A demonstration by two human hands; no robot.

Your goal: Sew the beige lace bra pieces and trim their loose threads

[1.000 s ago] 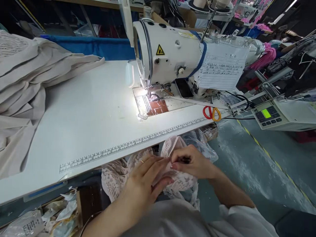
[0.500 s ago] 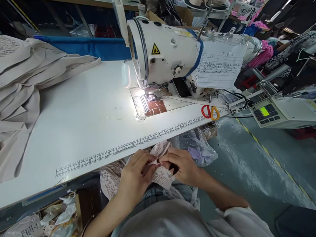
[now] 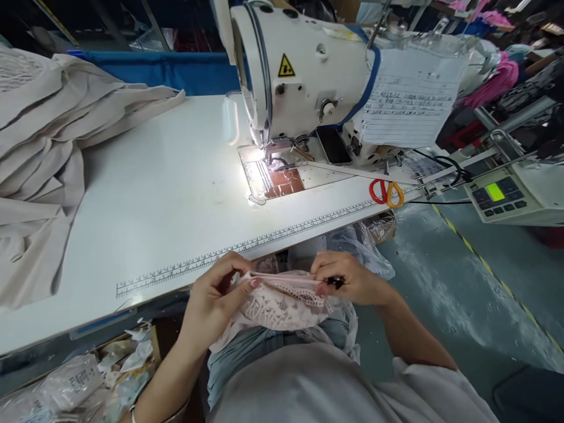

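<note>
A pale pink lace garment (image 3: 282, 308) hangs over my lap, just below the table's front edge. My left hand (image 3: 214, 296) pinches one end of its edge band between thumb and fingers. At the other end, my right hand (image 3: 355, 277) grips the same band, so the band runs nearly straight between both hands. A small black object (image 3: 337, 282) shows in my right hand; its kind is mostly hidden by the fingers. Beyond the lace stands a white sewing machine (image 3: 304, 70), its lamp lit over the needle area.
Beige fabric strips (image 3: 39, 153) are heaped on the left of the white table (image 3: 167, 194). Red-and-orange-handled scissors (image 3: 394, 194) and a phone (image 3: 333, 145) lie near the machine. A control panel (image 3: 502, 194) sits at right. A scrap box (image 3: 155, 346) stands below left.
My hands have moved apart, drawing the lace garment's band out between them. Before, they were close together over bunched lace. The view has shifted slightly.
</note>
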